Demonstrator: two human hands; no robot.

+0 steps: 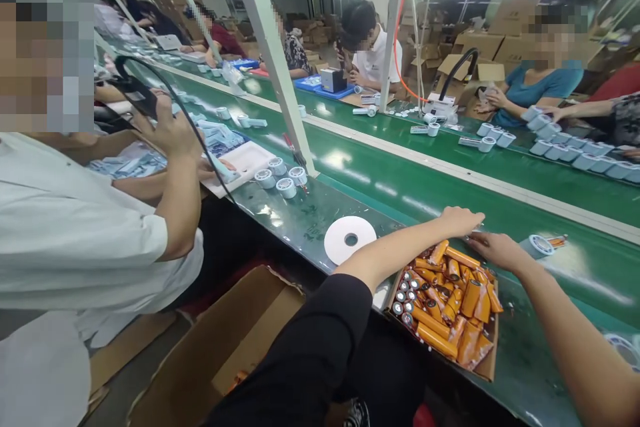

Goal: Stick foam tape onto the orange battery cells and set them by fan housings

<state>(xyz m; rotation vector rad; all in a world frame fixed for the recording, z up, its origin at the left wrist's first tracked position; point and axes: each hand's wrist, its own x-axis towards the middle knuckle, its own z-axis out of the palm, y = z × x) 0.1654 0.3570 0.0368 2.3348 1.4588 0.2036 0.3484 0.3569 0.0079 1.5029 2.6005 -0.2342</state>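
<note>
A: In the head view, where are the person's hands?

B: Both reach out over the counter point(310, 220). The left hand point(459, 220) lies palm down past the far edge of a cardboard tray point(487, 363). The right hand point(495, 250) comes in from the right, its fingertips meeting those of the left.

A: And the grip of each?

B: It cannot be told. The left fingers are drawn together and the right fingers point toward them. Whether either hand pinches something between them is too small to make out.

A: What is in the tray?

B: Orange cells point(450, 307), heaped loosely on the right side. At the left a few stand on end, showing their round caps. The tray sits at the near edge of the counter, directly below both forearms.

A: What else is close by?

B: A flat white disc point(340, 243) with a hole in its middle lies on the counter, just left of the left forearm. A pale blue round part point(535, 247) lies just right of the right hand. An open cardboard box point(220, 347) stands on the floor below the counter.

A: Anyone beside the person?

B: A co-worker in a white shirt point(75, 233) sits to the left with a raised hand point(170, 130) on a black cable. Small white rings point(286, 187) lie on the counter near that co-worker. More people sit across the green belt point(450, 173).
</note>
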